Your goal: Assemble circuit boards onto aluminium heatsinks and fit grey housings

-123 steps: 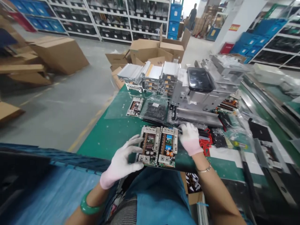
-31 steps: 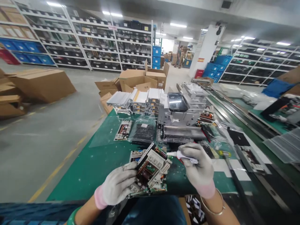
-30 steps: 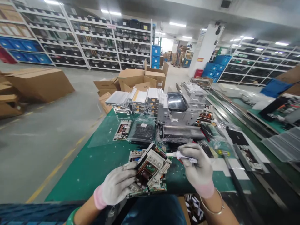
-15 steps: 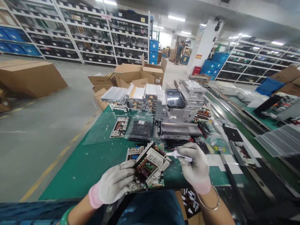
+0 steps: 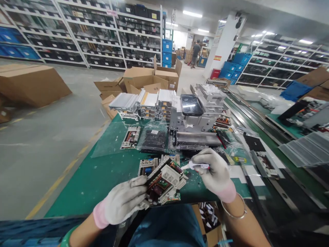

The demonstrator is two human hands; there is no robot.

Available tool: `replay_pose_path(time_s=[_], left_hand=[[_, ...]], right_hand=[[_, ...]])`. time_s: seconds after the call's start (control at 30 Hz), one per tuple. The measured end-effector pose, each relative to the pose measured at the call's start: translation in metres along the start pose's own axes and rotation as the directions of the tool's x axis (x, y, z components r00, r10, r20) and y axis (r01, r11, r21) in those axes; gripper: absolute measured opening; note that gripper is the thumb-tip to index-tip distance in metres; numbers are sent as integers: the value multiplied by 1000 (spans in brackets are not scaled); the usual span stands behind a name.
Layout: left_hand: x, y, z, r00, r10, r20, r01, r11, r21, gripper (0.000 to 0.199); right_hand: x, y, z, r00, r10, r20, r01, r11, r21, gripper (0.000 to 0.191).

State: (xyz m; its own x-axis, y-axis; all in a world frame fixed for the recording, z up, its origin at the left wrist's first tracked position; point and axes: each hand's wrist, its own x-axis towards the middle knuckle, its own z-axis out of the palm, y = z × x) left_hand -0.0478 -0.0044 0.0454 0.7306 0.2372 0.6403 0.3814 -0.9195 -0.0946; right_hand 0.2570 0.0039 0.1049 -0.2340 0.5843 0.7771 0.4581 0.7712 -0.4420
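Note:
My left hand (image 5: pixel 125 200), in a white glove with a pink cuff, is closed on the left edge of a circuit board (image 5: pixel 161 185) with white connectors, which it holds tilted. More circuit boards (image 5: pixel 148 167) lie on the green table mat just behind and under it. In my gloved right hand (image 5: pixel 214 171) is a small white squeeze tube (image 5: pixel 199 166), pinched between the fingers. The tube's narrow nozzle points left and meets the upper right edge of the held board; whether it touches, I cannot tell.
Behind the boards lie a bagged black part (image 5: pixel 153 139) and another circuit board (image 5: pixel 130 138). Stacked finned heat sinks (image 5: pixel 147 103) and a phone (image 5: pixel 191 105) on metal housings stand farther back. A yellow-handled screwdriver (image 5: pixel 240 160) lies at right. Below the table edge is a carton (image 5: pixel 213 235).
The view has shifted slightly. My right hand has turned a little, leaving the tube lying flatter, its nozzle still at the board's edge. The left hand keeps its hold.

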Motion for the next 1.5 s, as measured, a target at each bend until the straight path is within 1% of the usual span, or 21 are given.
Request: replay_pose_path(time_s=[0.13,0.23,0.33,0.4,0.43,0.5,0.53,0.6,0.67,0.7,0.77,0.87,0.97,1.03,1.1,1.13,1.2,1.27,1.3,1.37,1.5], left_hand=[[1,0,-3,1000,18,13,-18,1000,13,39],[2,0,-4,1000,4,19,-5,1000,16,39],[-3,1,-2,1000,-22,20,22,1000,-1,38],[-9,1,2,994,-111,6,111,993,-37,36],[-12,-1,4,982,-191,-6,190,980,-60,34],[-18,-10,8,910,-407,-77,402,912,-78,30],[-20,-18,10,838,-529,-132,525,848,-67,29],[-23,-42,11,626,-742,-240,760,649,-25,32],[-25,-71,11,417,-882,-218,904,427,5,41],[-27,-86,11,363,-918,-160,931,366,13,44],[-31,-113,14,338,-938,-83,941,337,20,49],[-38,-141,23,344,-939,1,939,344,19,51],[-41,-150,31,315,-948,41,949,316,13,54],[-36,-141,32,290,-957,22,957,290,9,62],[-27,-119,30,309,-951,-2,951,309,-25,70],[-21,-103,28,350,-937,-3,935,350,-62,70],[-7,-64,25,523,-851,52,844,509,-169,60],[5,-24,25,724,-676,135,686,687,-241,47],[10,-7,26,780,-601,176,625,736,-259,44],[17,20,29,820,-520,238,570,781,-255,43],[23,40,37,789,-536,301,606,759,-238,53]], right_hand=[[13,-4,-6,996,-55,77,54,998,17,5],[17,-6,-5,998,-34,49,29,994,102,8],[8,-1,4,988,115,-107,-91,974,209,12],[-3,7,10,929,275,-248,-199,936,291,11],[-11,12,12,878,364,-312,-259,907,332,10],[-27,21,14,754,537,-379,-380,827,414,13],[-35,25,14,693,610,-384,-446,781,437,17],[-52,31,12,589,711,-384,-558,702,443,24],[-66,33,10,533,752,-387,-624,659,420,28],[-72,33,10,520,761,-389,-643,648,407,29],[-83,33,10,515,769,-378,-664,637,392,28],[-94,33,13,502,789,-354,-691,612,385,27],[-98,30,17,488,832,-264,-721,555,415,27],[-96,27,21,497,848,-183,-717,520,464,27],[-91,22,26,521,839,-156,-689,521,504,27],[-88,19,29,537,828,-164,-679,539,499,27],[-84,13,37,588,787,-188,-677,605,419,25],[-82,10,46,686,709,-165,-660,701,270,19],[-81,8,50,743,657,-128,-632,751,192,15],[-81,8,59,835,547,-63,-542,837,78,9],[-79,10,71,914,406,-21,-406,914,-18,6]])
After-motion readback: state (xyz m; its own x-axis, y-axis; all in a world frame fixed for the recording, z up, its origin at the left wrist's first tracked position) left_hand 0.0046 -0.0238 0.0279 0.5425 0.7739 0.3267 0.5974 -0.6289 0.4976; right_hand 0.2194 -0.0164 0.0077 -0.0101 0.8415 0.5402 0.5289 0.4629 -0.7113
